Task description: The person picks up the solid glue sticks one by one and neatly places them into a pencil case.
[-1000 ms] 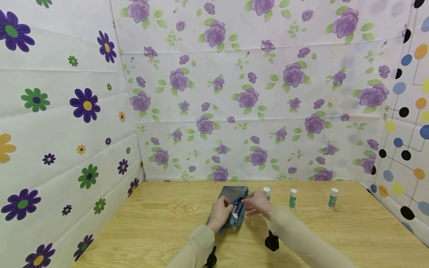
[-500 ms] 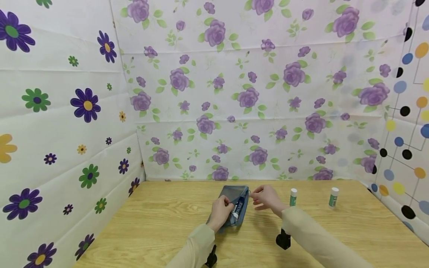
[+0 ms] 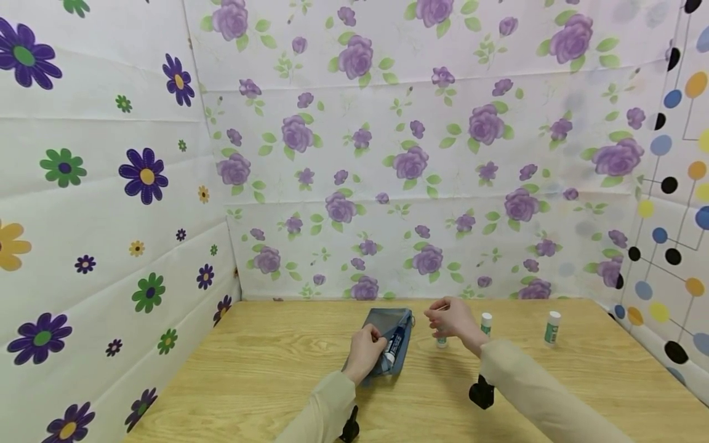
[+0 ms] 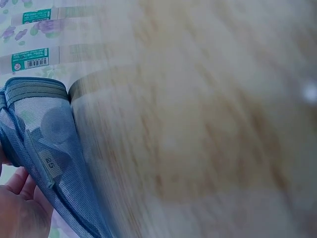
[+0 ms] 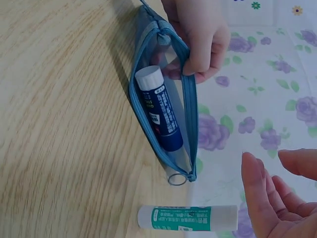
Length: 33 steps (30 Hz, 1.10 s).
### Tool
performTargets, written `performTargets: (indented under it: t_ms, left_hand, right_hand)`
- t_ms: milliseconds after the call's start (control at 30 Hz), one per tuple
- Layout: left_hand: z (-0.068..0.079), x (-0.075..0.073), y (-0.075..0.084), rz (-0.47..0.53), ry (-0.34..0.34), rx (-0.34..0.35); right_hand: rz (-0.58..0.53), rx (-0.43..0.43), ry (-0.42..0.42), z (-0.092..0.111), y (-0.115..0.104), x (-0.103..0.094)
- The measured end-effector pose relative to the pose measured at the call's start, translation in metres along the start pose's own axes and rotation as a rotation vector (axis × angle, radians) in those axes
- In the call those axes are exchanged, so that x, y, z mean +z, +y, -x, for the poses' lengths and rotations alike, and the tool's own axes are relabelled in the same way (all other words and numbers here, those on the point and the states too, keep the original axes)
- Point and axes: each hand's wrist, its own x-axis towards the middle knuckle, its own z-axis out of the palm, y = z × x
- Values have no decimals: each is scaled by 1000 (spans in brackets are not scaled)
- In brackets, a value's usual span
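One green stick [image 3: 441,343] right of the see-through blue bag [image 3: 382,319] partly hides, in the head view, behind the loose-fingered right hand [image 3: 453,318]; the left hand [image 3: 363,352] pinches the bag.

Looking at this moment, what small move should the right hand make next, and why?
Probably close the right hand round the nearest green glue stick: the hand's thumb and fingers stand apart, nothing shows between them, and that stick is close by. The left hand holds the pouch by its edge, and it gapes with a blue glue stick inside.
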Motion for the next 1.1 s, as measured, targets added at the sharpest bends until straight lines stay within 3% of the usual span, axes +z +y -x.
performTargets:
  t_ms: [200, 700, 1100]
  left_hand:
    - [1, 0, -2, 33, -18, -15]
    - [0, -2, -1, 57, -20, -13]
    - [2, -2, 0, 61, -23, -25]
  right_hand:
    - [10, -40, 37, -2, 1, -10]
    - [152, -282, 143, -11, 14, -27]
    - [45, -401, 87, -18, 33, -31]
